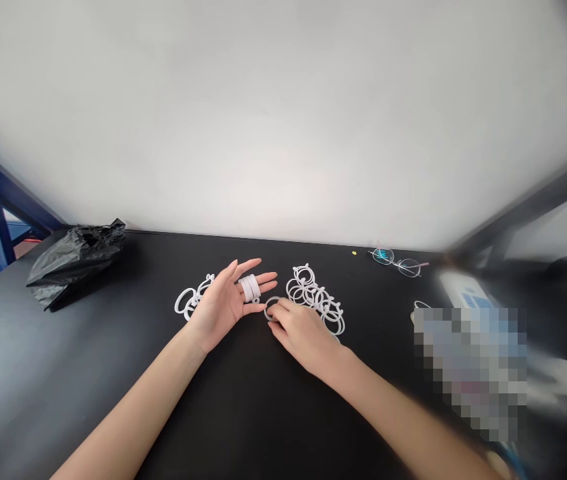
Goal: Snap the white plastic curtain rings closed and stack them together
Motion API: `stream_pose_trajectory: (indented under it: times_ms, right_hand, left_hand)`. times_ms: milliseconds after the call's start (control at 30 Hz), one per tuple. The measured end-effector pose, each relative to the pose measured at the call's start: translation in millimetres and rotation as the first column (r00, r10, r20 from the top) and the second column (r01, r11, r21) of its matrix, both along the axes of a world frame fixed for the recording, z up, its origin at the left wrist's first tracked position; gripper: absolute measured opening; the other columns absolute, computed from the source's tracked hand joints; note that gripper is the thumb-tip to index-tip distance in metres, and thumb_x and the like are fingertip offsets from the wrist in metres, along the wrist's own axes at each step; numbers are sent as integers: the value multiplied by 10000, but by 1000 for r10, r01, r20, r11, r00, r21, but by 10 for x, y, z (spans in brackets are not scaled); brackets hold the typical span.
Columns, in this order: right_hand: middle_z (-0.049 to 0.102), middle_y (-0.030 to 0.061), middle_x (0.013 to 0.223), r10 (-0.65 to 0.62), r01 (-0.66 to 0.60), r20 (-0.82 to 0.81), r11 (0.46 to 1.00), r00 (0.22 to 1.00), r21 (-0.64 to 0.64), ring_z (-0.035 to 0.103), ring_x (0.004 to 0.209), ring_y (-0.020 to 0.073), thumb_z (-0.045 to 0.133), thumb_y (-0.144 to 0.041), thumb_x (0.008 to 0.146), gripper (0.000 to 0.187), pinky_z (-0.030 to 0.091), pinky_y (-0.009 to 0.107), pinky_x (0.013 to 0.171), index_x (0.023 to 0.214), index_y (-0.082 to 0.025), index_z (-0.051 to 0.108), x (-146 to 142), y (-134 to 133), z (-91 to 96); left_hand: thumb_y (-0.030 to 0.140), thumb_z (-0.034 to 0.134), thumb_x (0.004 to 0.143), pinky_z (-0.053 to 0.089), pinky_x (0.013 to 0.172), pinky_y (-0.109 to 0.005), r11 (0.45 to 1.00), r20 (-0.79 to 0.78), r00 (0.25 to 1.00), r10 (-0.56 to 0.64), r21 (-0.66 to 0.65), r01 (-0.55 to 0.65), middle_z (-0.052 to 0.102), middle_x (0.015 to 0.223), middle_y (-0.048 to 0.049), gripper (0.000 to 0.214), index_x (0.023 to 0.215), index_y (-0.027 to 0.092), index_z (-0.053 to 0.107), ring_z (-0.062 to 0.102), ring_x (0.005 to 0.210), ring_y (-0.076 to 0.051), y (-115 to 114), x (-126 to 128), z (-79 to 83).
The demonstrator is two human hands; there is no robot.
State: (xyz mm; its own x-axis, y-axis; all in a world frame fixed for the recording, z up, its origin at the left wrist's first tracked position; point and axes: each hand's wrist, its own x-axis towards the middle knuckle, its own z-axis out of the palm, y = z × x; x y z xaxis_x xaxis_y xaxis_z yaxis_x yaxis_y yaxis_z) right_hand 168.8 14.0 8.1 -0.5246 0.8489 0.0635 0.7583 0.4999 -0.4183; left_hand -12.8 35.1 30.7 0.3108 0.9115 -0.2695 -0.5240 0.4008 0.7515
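Observation:
Palm up, with its fingers spread, my left hand (223, 303) has several white rings (250, 288) stacked around its middle fingers. My right hand (301, 330) is closed on a single white ring (269, 310), pinched between thumb and fingers just beside the left fingertips. To the right, partly behind my right hand, lies a row of overlapping white plastic rings (318, 300) with small nubs or eyelets. A smaller group of white rings (183, 301) rests behind my left hand, which partly hides it.
On the black table (228, 413) a crumpled black plastic bag (81, 257) sits at the left. Eyeglasses (397, 262) lie at the back right, with a small yellow bit (354, 253) nearby. A white packet (463, 290) and blurred items are at the right. A white wall (273, 133) stands behind.

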Motion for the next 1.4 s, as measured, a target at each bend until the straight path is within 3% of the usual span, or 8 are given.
stream_pose_trajectory:
  times_ms: [167, 300, 400, 600, 900, 1100, 1233, 1400]
  right_hand:
    - [679, 29, 857, -82, 24, -223, 968, 971, -249, 629, 674, 137, 574, -73, 880, 139, 504, 270, 629, 895, -177, 664, 59, -23, 118]
    - [661, 15, 747, -401, 118, -556, 873, 728, -474, 606, 579, 129, 656, -283, 866, 110, 454, 225, 457, 908, -184, 678, 231, 77, 205]
    - [677, 39, 769, -436, 103, -711, 882, 552, -461, 622, 643, 149, 734, -360, 799, 202, 490, 231, 470, 874, -174, 713, 257, 149, 208]
    - [678, 40, 775, -373, 38, -763, 908, 528, -417, 623, 648, 134, 732, -365, 808, 193, 494, 214, 482, 803, -173, 718, 227, 143, 154]
    - [623, 11, 719, -574, -395, -638, 501, 513, -770, 630, 602, 114, 705, -534, 809, 390, 464, 180, 441, 818, -145, 670, 184, -30, 154]
    - [494, -70, 529, -674, -285, -652, 587, 347, -758, 409, 424, 46, 756, -404, 751, 285, 293, 172, 399, 699, -173, 598, 67, -138, 119]
    - [528, -54, 553, -650, -117, -710, 710, 273, -695, 431, 447, 71, 694, -305, 744, 149, 324, 196, 416, 728, -184, 609, 21, -175, 69]
    - [502, -60, 574, -502, 22, -803, 852, 323, -523, 430, 436, 71, 660, -234, 737, 72, 370, 210, 423, 706, -190, 612, -28, -199, 39]
  left_hand:
    - [464, 440, 989, 601, 645, -288, 999, -79, 996, 34, 3, -34, 698, 1172, -203, 488, 1344, 140, 523, 681, 1060, -279, 25, -17, 19]
    - [470, 472, 977, 603, 650, -295, 998, -164, 984, 65, -1, -66, 715, 1123, -192, 474, 1312, 140, 533, 684, 1049, -278, 19, 8, -1]
    - [494, 503, 958, 605, 658, -318, 999, -146, 989, 14, -31, -19, 717, 1108, -188, 495, 1306, 144, 540, 682, 1040, -286, -15, 59, -44]
    - [497, 471, 971, 588, 710, -311, 993, 141, 989, -42, -99, 56, 694, 1189, -160, 444, 1242, 180, 624, 676, 1030, -251, -56, 128, -83]
    - [563, 552, 902, 557, 749, -410, 892, -45, 967, -251, 376, 250, 759, 790, -135, 511, 753, 143, 803, 698, 734, -270, -262, 174, 21]
    - [497, 650, 865, 542, 798, -432, 752, -389, 884, -260, 492, 438, 745, 753, -114, 372, 695, 179, 744, 702, 782, -283, -404, 281, 50]
    - [256, 720, 808, 485, 587, -294, 846, -379, 925, -2, 493, 204, 590, 594, -15, 430, 549, 205, 381, 620, 614, -172, -460, 407, -63]
    - [145, 661, 798, 495, 606, -265, 890, -362, 901, 237, 453, -52, 607, 717, 32, 259, 897, 232, 438, 617, 615, -139, -557, 528, -125]
